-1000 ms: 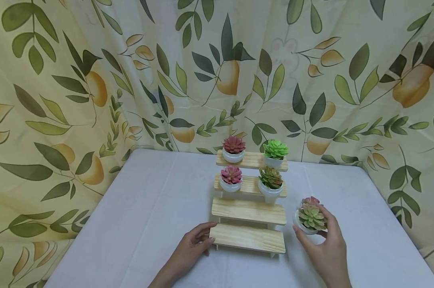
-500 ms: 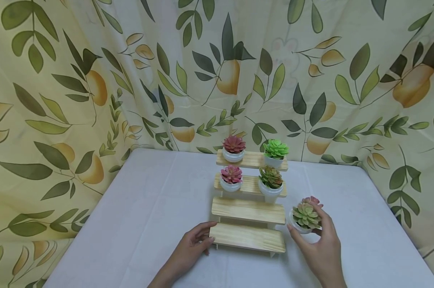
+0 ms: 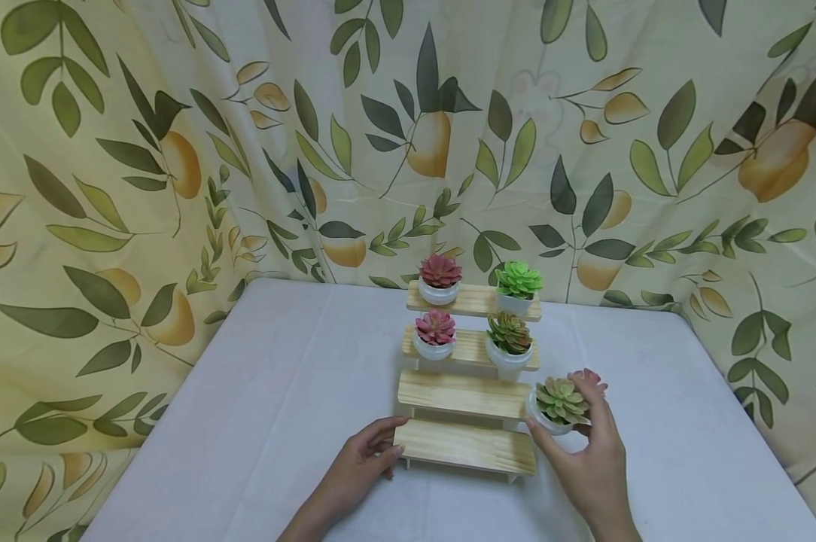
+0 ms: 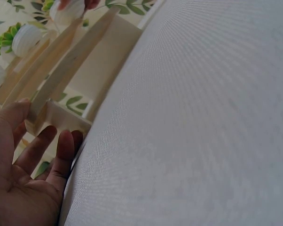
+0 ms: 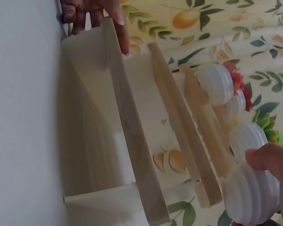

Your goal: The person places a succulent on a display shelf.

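My right hand holds a potted succulent with pale green leaves, at the right end of the third step of a wooden tiered plant stand. In the right wrist view its ribbed white pot is gripped by the thumb, close to the shelf end; I cannot tell whether they touch. My left hand holds the left end of the lowest step, its thumb at the front corner. The left wrist view shows that hand with the thumb on the board's edge and fingers below.
On the upper two steps stand a dark red succulent, a bright green one, a pink one and a brownish-green one. Another pink succulent is partly hidden behind my right hand. A leaf-print curtain hangs behind the white-covered table.
My right hand has moved left with the pale green succulent, from beside the stand to the end of its third step. The left hand stays in place.
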`<action>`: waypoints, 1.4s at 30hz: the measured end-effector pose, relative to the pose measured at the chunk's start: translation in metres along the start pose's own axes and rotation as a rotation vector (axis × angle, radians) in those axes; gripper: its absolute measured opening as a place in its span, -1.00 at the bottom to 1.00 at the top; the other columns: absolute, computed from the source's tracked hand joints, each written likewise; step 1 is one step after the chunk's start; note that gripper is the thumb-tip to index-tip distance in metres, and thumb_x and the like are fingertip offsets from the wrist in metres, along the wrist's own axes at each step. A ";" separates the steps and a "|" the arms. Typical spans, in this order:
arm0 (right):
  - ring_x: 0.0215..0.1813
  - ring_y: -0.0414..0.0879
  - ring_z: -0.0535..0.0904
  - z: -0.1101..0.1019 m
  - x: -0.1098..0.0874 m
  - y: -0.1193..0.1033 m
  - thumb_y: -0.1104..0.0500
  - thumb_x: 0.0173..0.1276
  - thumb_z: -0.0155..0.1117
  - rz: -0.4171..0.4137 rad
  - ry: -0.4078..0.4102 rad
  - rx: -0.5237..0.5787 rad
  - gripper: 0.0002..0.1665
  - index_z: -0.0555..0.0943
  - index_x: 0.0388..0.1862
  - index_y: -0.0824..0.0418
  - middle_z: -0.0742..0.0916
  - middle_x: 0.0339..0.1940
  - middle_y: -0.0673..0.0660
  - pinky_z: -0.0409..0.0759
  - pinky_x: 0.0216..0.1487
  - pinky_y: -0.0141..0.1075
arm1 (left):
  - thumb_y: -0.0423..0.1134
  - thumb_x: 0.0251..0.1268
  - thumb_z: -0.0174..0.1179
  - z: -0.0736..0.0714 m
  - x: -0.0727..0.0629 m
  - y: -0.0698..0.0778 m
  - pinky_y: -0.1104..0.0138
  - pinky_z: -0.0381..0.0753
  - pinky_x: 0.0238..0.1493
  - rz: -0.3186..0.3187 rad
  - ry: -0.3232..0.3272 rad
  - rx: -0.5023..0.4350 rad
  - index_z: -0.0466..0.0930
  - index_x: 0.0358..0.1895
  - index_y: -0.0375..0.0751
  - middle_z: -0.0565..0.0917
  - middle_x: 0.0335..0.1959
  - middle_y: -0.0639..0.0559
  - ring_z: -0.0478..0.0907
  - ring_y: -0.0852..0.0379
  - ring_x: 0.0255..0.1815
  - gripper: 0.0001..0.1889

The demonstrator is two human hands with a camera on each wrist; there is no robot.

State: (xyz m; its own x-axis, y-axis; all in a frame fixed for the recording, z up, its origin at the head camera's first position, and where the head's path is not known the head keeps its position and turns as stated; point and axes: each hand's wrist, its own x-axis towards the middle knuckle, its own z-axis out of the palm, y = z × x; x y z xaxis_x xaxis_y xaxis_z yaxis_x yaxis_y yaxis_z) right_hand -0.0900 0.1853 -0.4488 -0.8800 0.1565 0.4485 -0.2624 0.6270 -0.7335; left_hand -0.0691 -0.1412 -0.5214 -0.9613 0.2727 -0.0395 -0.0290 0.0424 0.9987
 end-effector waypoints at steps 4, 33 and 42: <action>0.15 -0.11 0.46 0.002 0.000 -0.005 0.28 0.07 0.70 -0.021 -0.013 0.015 0.05 0.38 0.53 0.19 0.52 0.41 0.18 0.43 -0.05 -0.56 | -0.15 0.54 0.25 0.000 0.000 -0.001 0.24 0.72 -0.23 0.001 0.001 -0.001 0.48 0.44 0.00 0.69 0.15 0.00 0.59 -0.03 -0.11 -0.53; 0.13 -0.07 0.53 0.024 -0.004 -0.021 0.17 0.06 0.74 -0.086 -0.090 0.019 0.04 0.41 0.49 0.22 0.58 0.25 0.14 0.48 -0.05 -0.49 | -0.15 0.53 0.25 -0.001 -0.001 0.000 0.23 0.72 -0.23 0.002 0.003 0.002 0.48 0.44 0.01 0.69 0.13 -0.01 0.60 -0.06 -0.10 -0.52; 0.31 0.07 0.48 0.027 -0.003 -0.026 0.18 0.07 0.74 -0.088 -0.133 0.046 0.05 0.38 0.50 0.21 0.57 0.25 0.18 0.50 0.23 0.13 | -0.15 0.54 0.24 -0.001 0.000 -0.002 0.22 0.73 -0.23 0.013 -0.002 -0.004 0.48 0.45 0.00 0.69 0.15 -0.01 0.60 -0.07 -0.07 -0.53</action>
State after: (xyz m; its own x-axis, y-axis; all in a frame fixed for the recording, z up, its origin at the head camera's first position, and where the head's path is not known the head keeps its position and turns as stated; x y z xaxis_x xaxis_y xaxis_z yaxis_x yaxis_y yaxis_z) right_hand -0.0915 0.1481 -0.4449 -0.8968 -0.0018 0.4424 -0.3557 0.5975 -0.7187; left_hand -0.0692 -0.1422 -0.5232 -0.9612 0.2747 -0.0270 -0.0179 0.0353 0.9992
